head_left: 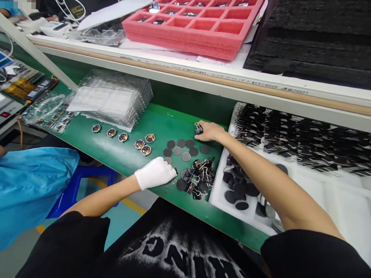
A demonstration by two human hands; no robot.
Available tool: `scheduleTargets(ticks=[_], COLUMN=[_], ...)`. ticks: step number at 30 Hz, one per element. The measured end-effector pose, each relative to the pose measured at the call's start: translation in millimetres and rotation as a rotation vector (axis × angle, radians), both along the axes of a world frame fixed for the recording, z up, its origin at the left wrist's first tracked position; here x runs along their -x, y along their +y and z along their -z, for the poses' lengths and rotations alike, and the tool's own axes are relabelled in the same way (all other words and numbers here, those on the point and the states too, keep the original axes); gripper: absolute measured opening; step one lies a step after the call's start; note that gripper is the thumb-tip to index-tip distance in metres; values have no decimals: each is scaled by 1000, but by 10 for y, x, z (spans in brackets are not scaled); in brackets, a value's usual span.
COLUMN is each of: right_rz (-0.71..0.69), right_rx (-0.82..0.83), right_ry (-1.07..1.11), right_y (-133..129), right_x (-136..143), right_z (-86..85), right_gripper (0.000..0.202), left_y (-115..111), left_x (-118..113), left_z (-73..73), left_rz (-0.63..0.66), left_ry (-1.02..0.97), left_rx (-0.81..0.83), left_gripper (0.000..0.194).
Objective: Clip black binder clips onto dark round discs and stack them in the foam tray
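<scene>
My left hand (156, 173), in a white glove, is closed low over the green bench, pinching a small black binder clip that is mostly hidden by the fingers. Farther back, my bare right hand (210, 131) grips another black binder clip (199, 128) with wire handles. Several dark round discs (181, 143) lie flat between the two hands. Just right of my left hand is a heap of binder clips (202, 174) mixed with more discs. Round watch-like pieces with amber and dark faces (122, 137) are spread out to the left.
A white foam tray (220, 185) on the right holds loose discs and rows of black clips (267, 129). Stacked clear plastic trays (114, 94) stand at the back left. Overhead, a shelf edge (175, 71) carries a red foam tray (183, 35). Someone in blue (28, 186) is at the left.
</scene>
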State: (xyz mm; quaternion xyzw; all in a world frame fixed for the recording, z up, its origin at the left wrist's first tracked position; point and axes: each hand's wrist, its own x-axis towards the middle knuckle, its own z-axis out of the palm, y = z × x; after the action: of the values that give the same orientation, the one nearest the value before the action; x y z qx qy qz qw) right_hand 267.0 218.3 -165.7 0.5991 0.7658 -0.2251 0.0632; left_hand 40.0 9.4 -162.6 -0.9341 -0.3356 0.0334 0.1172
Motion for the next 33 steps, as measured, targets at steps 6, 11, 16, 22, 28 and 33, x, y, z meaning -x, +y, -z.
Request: scheduleTargets(ticks=[6,11,16,22,28,33], right_rz=[205,169,-56,-641,-620,-536], right_rx=[70,104,-38,-198,-206,-189], right_ry=[6,-40,-62,27,44,81], right_y=[-107,-177,-196,-113,-36,4], right_x=[15,48,-211,-203,-152,-211], right_z=[-44,-105,-305,-224,-57,29], right_gripper=[80,84,73,66,51,53], left_y=[721,1753,2072,2181,2285,2262], left_x=[125,162,269,-142,-473,-451], left_z=[-278,-177,-144,-159,223,395], left_rz=[-4,29,30,-749,-1151,-1149], left_ry=[-63,118,49,-614,-691,-774], left_rx=[-213,-75,8,92,86,-104], left_gripper=[37,35,60,45,64,52])
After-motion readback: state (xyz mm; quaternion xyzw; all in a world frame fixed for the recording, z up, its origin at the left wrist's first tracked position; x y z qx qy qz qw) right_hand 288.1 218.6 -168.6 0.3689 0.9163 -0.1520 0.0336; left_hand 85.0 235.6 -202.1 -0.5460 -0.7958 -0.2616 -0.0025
